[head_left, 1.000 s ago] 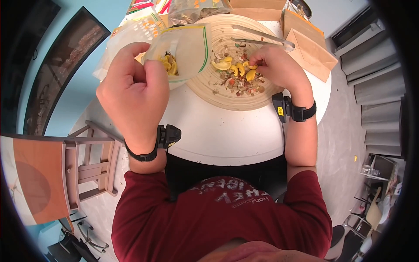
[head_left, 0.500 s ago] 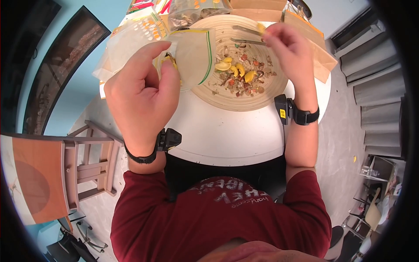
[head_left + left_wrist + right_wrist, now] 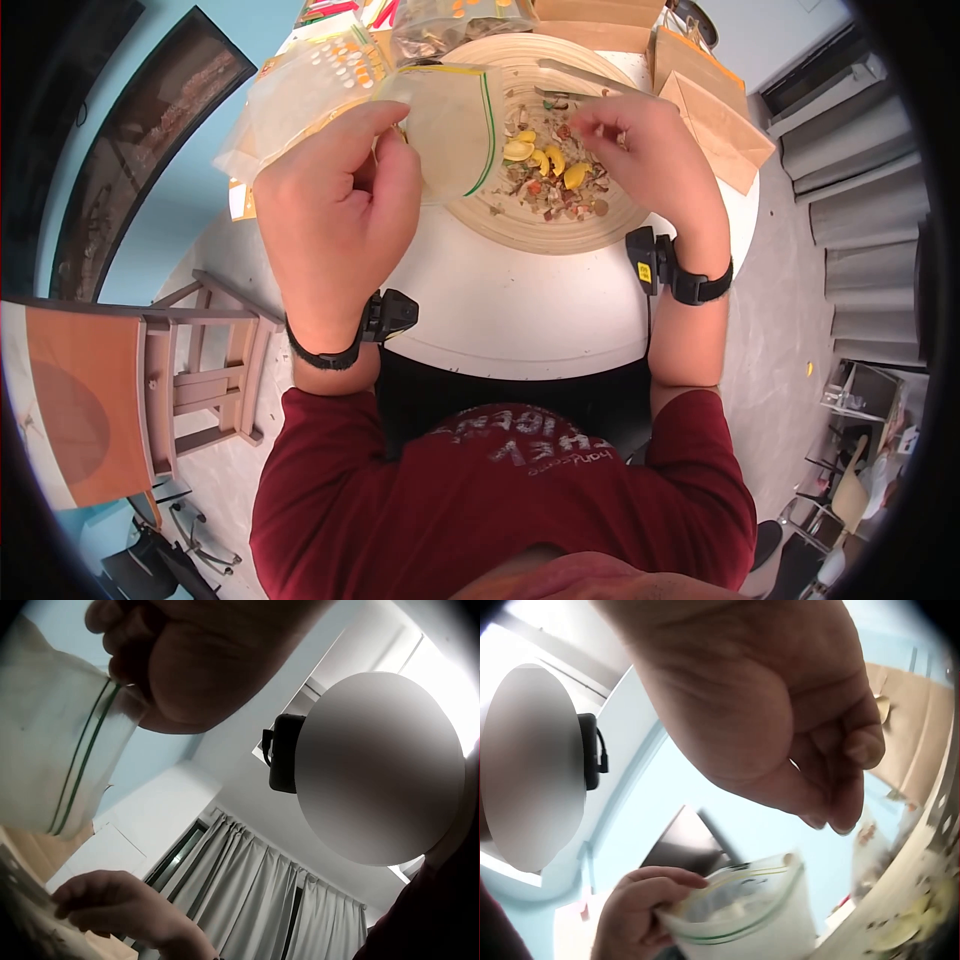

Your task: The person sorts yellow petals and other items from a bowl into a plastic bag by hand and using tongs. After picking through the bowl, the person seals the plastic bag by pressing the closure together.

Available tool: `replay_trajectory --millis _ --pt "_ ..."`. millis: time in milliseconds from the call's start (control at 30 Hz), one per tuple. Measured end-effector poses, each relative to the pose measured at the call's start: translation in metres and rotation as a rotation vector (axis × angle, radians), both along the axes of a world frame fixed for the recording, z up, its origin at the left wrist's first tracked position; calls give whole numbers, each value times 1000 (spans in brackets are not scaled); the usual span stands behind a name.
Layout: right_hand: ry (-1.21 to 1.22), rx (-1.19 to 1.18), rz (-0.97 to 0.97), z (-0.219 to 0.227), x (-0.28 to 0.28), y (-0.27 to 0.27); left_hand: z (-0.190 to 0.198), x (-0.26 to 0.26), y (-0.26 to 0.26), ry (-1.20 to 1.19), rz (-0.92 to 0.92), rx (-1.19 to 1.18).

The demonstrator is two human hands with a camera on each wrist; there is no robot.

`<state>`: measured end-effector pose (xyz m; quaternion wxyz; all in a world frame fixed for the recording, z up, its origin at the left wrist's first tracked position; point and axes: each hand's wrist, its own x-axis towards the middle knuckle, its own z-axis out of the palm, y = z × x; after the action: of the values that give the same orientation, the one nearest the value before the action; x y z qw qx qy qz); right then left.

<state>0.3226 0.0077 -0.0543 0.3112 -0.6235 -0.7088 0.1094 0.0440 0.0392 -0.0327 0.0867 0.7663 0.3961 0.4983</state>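
My left hand (image 3: 340, 200) grips the rim of a clear zip bag (image 3: 450, 135), its green-edged mouth facing the plate. In the right wrist view the bag (image 3: 742, 937) stands upright with its mouth spread wide. A round wooden plate (image 3: 490, 235) carries curved yellow petal-like pieces (image 3: 575, 177) among dried brown and reddish bits (image 3: 550, 200). Over the plate's right side hovers my right hand (image 3: 655, 150), fingers loosely bent, with nothing visible between the fingertips. From the right wrist, its thumb and fingertips hang close together (image 3: 787, 712).
Metal tongs (image 3: 580, 72) lie across the plate's far right. Brown paper bags (image 3: 720, 130) stand beyond it. Behind and left are an orange-dotted bag (image 3: 310, 90) and a filled clear bag (image 3: 450, 35). One small yellow piece (image 3: 810, 369) lies on the floor at right.
The right hand picked a yellow piece off the plate, raised it toward the paper bags, then returned over the plate without it showing. The left hand and zip bag shifted slightly right.
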Motion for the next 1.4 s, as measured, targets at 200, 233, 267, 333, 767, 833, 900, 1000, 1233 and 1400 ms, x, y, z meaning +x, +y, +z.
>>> replay_trajectory --millis 200,233,267,333,767,833,900,1000,1233,1400 --pt "-108 -283 43 -20 12 5 -1 0 2 -14 -12 18" --pt "-123 -319 51 -23 14 7 0 1 2 -17 -11 17" --pt "-138 -354 59 -25 16 9 1 1 1 -21 -9 15" --pt "-118 -335 74 -28 19 9 2 1 -1 -12 -2 13" --pt "726 -366 43 4 -1 4 7 9 -16 42 -205 174" --pt "778 -354 53 8 -12 0 9 8 -17 94 -242 149" --pt "822 -364 69 13 -21 -4 9 9 -17 128 -261 138" --pt "875 -403 114 16 -31 -8 3 12 -13 151 -272 155" --pt "1008 -476 264 13 -40 -10 1 15 -12 254 -331 35" --pt "1067 -497 266 8 -41 -8 1 13 -10 316 -315 53"
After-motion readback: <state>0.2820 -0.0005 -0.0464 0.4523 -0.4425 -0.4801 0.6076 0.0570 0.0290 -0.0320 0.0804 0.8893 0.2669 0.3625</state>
